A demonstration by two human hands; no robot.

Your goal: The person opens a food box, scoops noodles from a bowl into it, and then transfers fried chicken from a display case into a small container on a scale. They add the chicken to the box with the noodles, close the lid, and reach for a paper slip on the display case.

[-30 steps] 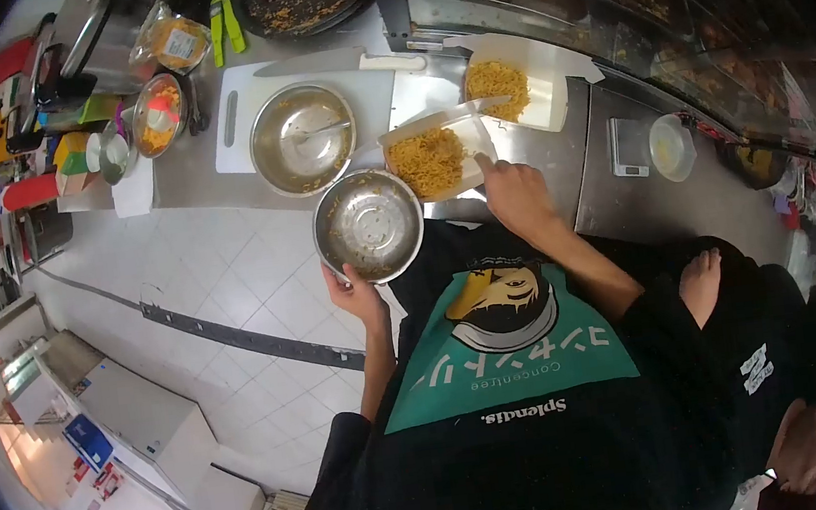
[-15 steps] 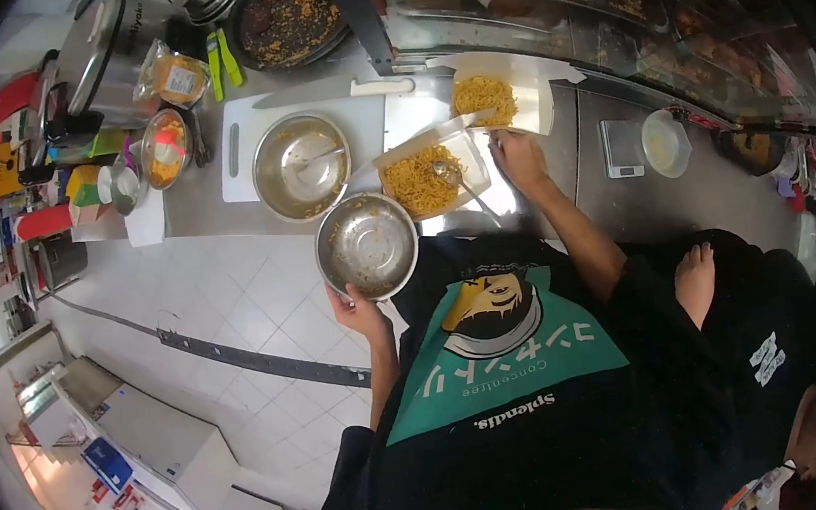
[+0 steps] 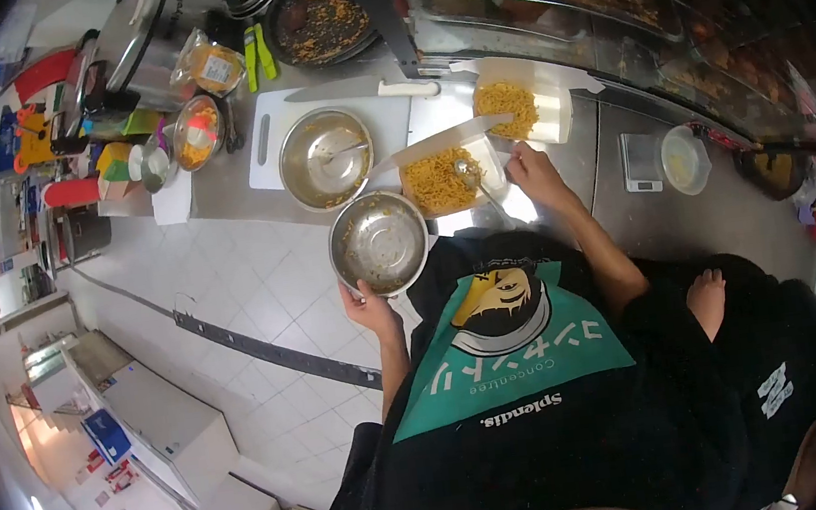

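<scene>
My left hand (image 3: pixel 371 307) grips the rim of an empty-looking steel bowl (image 3: pixel 379 245), tilted at the counter's front edge, with smears inside. Beside it, a second steel bowl (image 3: pixel 325 164) with a utensil in it rests on a white cutting board (image 3: pixel 263 176). A paper box (image 3: pixel 490 163) of yellow noodles (image 3: pixel 435 181) has a spoon (image 3: pixel 481 186) lying in it and one flap raised. Another open box (image 3: pixel 553 112) behind it also holds noodles (image 3: pixel 506 108). My right hand (image 3: pixel 538 178) is closed at the nearer box's right side; anything between its fingers is hidden.
A knife (image 3: pixel 404 89) lies along the board's far edge. Green tongs (image 3: pixel 259 58) and a dark pan (image 3: pixel 316 19) stand behind. A small scale (image 3: pixel 641 163) and a plastic tub (image 3: pixel 684 161) sit at right. Another person in dark clothes (image 3: pixel 769 335) is close on my right.
The view has shifted, moving the scene slightly right. My right hand has drawn a little toward me, and the nearer box's flap looks more stretched out. The left hand still holds the bowl.
</scene>
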